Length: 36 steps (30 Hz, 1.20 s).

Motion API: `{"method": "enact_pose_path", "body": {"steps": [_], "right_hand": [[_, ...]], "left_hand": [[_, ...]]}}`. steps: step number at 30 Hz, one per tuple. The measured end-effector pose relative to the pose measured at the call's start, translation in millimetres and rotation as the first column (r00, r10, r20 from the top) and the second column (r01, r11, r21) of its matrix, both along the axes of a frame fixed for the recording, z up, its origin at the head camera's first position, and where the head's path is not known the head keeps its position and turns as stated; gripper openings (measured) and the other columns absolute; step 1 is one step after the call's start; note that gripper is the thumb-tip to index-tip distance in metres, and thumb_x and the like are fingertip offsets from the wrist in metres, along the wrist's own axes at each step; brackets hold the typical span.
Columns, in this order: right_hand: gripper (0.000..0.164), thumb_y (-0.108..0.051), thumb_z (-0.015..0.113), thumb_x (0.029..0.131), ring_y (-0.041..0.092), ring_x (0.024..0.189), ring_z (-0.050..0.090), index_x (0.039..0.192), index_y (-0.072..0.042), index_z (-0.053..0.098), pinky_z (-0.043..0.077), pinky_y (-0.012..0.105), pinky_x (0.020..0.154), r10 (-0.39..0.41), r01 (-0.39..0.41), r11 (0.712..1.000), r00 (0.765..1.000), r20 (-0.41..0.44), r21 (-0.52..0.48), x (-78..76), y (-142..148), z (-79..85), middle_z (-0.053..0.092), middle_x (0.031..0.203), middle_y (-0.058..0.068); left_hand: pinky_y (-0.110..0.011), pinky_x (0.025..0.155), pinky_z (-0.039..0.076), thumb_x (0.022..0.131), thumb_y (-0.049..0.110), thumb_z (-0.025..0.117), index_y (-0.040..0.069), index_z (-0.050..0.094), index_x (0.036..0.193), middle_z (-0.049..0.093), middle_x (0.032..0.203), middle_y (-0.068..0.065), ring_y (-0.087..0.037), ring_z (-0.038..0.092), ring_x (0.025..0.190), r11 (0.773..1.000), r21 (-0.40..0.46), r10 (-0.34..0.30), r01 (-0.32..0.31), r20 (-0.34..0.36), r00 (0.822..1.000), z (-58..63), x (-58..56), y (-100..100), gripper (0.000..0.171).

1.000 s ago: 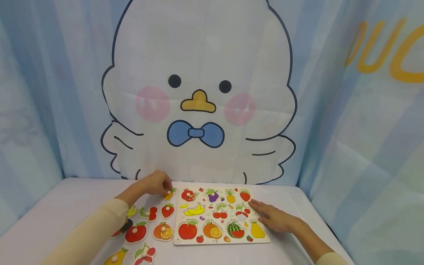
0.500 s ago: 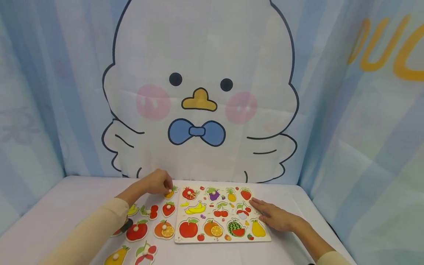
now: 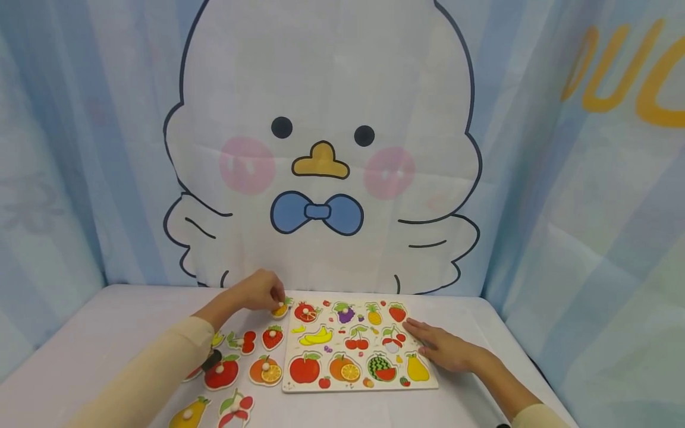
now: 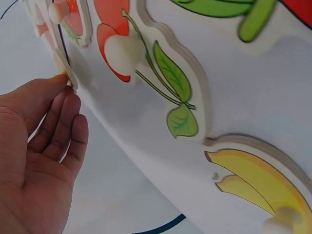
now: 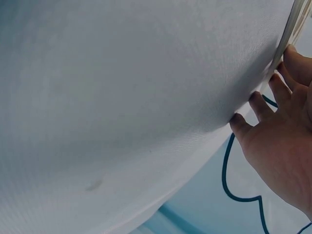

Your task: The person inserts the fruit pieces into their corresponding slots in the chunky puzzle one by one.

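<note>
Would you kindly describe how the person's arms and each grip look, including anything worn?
The left sleeve and right sleeve are long, plain and cream-coloured, each leaving some forearm uncovered. The left grip and right grip are bare hands, with no gloves or rings visible. A small black piece shows beside the left sleeve; I cannot tell what it is.

The sleeves (image 3: 150, 374) are plain cream, with a small black piece (image 3: 212, 360) beside the left one.
</note>
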State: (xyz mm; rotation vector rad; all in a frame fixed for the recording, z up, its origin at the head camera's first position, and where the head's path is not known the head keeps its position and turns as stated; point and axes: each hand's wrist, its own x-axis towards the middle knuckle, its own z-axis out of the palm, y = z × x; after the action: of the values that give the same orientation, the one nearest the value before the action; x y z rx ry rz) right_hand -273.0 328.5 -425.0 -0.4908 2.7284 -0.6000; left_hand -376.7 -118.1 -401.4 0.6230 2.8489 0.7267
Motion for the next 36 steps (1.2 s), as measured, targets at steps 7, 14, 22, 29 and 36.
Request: {"method": "enact_pose_path", "body": {"steps": [7, 14, 22, 29, 36], "right_hand": [[0.063, -0.023, 0.061, 0.104, 0.047, 0.155, 0.027, 0.162, -0.016, 0.037, 0.024, 0.070, 0.121, -0.003, 0.003, 1.000, 1.000, -0.002, 0.005, -0.7, 0, 0.7, 0.028, 0.171, 0.013], [0.063, -0.024, 0.061, 0.104, 0.046, 0.155, 0.027, 0.162, -0.016, 0.037, 0.024, 0.070, 0.120, -0.018, 0.018, 1.000, 1.000, 0.000, 0.016, -0.2, 0, 1.5, 0.028, 0.171, 0.013], [0.063, -0.024, 0.061, 0.104, 0.045, 0.155, 0.027, 0.162, -0.017, 0.038, 0.024, 0.070, 0.121, -0.027, 0.027, 1.000, 1.000, 0.014, 0.004, 0.3, -1, 0.7, 0.028, 0.171, 0.011], [0.063, -0.024, 0.061, 0.104, 0.045, 0.155, 0.028, 0.162, -0.017, 0.038, 0.024, 0.070, 0.121, -0.018, 0.018, 1.000, 1.000, 0.006, 0.010, 0.0, 0, 0.1, 0.028, 0.171, 0.011], [0.062, -0.025, 0.061, 0.104, 0.044, 0.156, 0.027, 0.162, -0.018, 0.038, 0.024, 0.070, 0.121, -0.035, 0.035, 0.999, 0.999, 0.012, 0.014, -1.3, 1, -1.6, 0.028, 0.172, 0.009]], "left_hand": [[-0.028, 0.075, 0.058, 0.087, 0.009, 0.083, 0.013, 0.078, 0.088, 0.068, 0.083, 0.002, -0.016, 0.061, 0.079, 1.000, -0.009, -0.020, 0.020, -0.014, 1.000, 2.4, -2.4, 12, 0.007], [-0.027, 0.074, 0.056, 0.086, 0.011, 0.085, 0.016, 0.078, 0.085, 0.067, 0.080, 0.004, -0.015, 0.060, 0.078, 0.998, -0.018, -0.062, 0.061, -0.047, 0.997, 1.7, -10.3, 31, 0.008], [-0.027, 0.073, 0.057, 0.087, 0.013, 0.084, 0.015, 0.078, 0.086, 0.068, 0.080, 0.004, -0.015, 0.061, 0.078, 0.994, -0.004, -0.112, 0.112, -0.043, 0.993, 5.7, -7.2, 56, 0.007], [-0.026, 0.071, 0.058, 0.087, 0.016, 0.084, 0.016, 0.078, 0.086, 0.068, 0.079, 0.004, -0.015, 0.062, 0.076, 0.990, 0.009, -0.142, 0.143, -0.039, 0.989, 5.4, -6.9, 80, 0.006], [-0.027, 0.072, 0.057, 0.088, 0.015, 0.084, 0.015, 0.078, 0.087, 0.068, 0.080, 0.004, -0.016, 0.062, 0.077, 0.979, 0.061, -0.194, 0.195, -0.026, 0.981, 4.6, -5.4, 104, 0.006]]}}
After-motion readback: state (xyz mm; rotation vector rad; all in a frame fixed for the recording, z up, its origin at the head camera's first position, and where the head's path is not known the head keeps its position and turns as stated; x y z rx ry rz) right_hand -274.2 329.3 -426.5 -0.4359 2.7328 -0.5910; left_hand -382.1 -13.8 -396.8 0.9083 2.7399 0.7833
